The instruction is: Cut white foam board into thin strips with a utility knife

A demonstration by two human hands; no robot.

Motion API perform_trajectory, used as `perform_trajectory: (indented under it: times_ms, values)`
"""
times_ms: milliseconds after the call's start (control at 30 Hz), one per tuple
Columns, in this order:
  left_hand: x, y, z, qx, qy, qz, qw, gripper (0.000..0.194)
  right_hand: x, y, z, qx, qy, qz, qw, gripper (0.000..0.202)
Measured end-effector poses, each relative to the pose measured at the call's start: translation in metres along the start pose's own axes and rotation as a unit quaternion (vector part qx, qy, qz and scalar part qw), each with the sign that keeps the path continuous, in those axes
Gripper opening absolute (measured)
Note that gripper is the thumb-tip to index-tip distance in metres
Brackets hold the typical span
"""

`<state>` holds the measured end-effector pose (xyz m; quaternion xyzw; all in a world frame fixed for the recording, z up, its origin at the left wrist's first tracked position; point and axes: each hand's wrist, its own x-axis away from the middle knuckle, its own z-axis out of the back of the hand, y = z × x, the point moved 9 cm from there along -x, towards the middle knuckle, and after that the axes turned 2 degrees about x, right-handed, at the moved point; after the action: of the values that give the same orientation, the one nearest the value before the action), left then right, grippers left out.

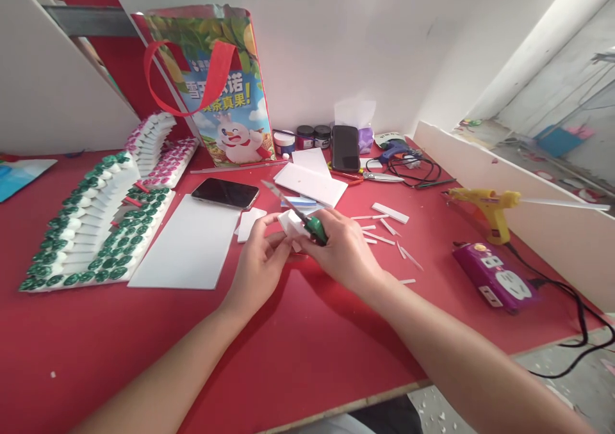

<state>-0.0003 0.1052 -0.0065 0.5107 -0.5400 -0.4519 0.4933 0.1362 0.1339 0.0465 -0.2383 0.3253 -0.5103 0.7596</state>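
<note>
Near the middle of the red table (298, 338), my left hand (262, 258) is closed on a small white piece (292, 224), thumb and fingers pinching it. My right hand (343, 245) is wrapped round the green handle (316, 229) of a knife, whose blade (286, 198) points up and to the left over the white piece. Both hands are close together, and the right fingertips are beside the white piece. White strips (379, 237) lie scattered to the right of my right hand. A small white board (250, 224) rests behind my left hand.
At left are a white sheet (185, 248), a phone (225, 192) and a green-and-white decorated model (91, 229). Behind stand a colourful bag (230, 101), paint jars (305, 137) and scissors (382, 176). A yellow glue gun (494, 210), purple box (494, 277) and cables lie right.
</note>
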Motion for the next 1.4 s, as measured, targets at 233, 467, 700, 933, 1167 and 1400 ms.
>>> perform_trajectory:
  times_ms: [233,467,700,933,1167,1400]
  values:
    - [-0.002,-0.001,-0.001,0.048,-0.028,-0.010,0.998,0.042,0.002,0.005,-0.016,-0.170,-0.088,-0.067,0.979,0.018]
    - [-0.008,-0.001,0.006,0.087,-0.031,0.006,0.996,0.038,-0.005,0.037,-0.003,-0.402,-0.047,-0.216,0.888,0.021]
    - [-0.003,0.002,-0.007,0.057,-0.065,0.011,0.996,0.053,-0.001,0.040,-0.022,-0.388,-0.124,-0.237,0.882,0.036]
    - [0.006,0.011,-0.001,-0.074,0.008,-0.048,0.996,0.051,0.001,0.023,-0.028,-0.359,-0.108,-0.174,0.910,0.029]
    - [0.013,0.040,-0.001,-0.222,0.049,-0.211,0.951,0.042,0.003,0.018,-0.024,-0.407,-0.083,-0.199,0.888,0.035]
    - [0.006,0.027,0.000,-0.133,-0.025,-0.115,0.984,0.050,-0.003,0.029,-0.024,-0.438,-0.104,-0.173,0.876,0.035]
